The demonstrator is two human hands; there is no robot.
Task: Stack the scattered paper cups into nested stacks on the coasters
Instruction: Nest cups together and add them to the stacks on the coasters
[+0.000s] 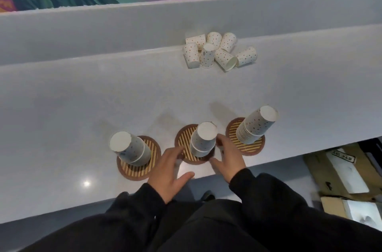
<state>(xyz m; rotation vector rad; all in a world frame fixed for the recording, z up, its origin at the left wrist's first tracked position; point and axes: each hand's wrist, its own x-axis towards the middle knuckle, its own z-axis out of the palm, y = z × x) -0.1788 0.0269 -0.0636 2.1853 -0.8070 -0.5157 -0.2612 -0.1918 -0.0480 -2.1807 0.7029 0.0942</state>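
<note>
While both hands flanked it, the middle stack (pixel 203 140) of paper cups stood mouth-down on the middle coaster (pixel 184 138), toward the coaster's near right edge rather than on centre. It showed only two or so nested rims. We judged that the cups stood inverted so that each new cup could drop over the closed base of the one below.

Our left hand (pixel 171 169) lay open with its fingers spread, its fingertips at the coaster's near left edge. Our right hand (pixel 228 156) sat just beside the base of the stack with loosely bent fingers and gripped nothing. Motion blur prevented us from confirming whether either hand touched the cups. We read this bracketing posture as steadying or squaring the stack, not lifting it.

The left stack (pixel 130 148) was equally short and leaned outward in the wide-angle view on the left coaster (pixel 134 171). The right stack (pixel 256 125) was much the tallest, with many rims packed at its foot on the right coaster (pixel 233 127). All three coasters sat in a row along the near edge of the grey counter (pixel 103 96), within easy reach.

Seven loose cups (pixel 219 51) lay well apart from the coasters in a cluster against the raised ledge (pixel 103 41), most of them on their sides. The task was therefore unfinished. Reaching them would call for a stretch across the counter.
</note>
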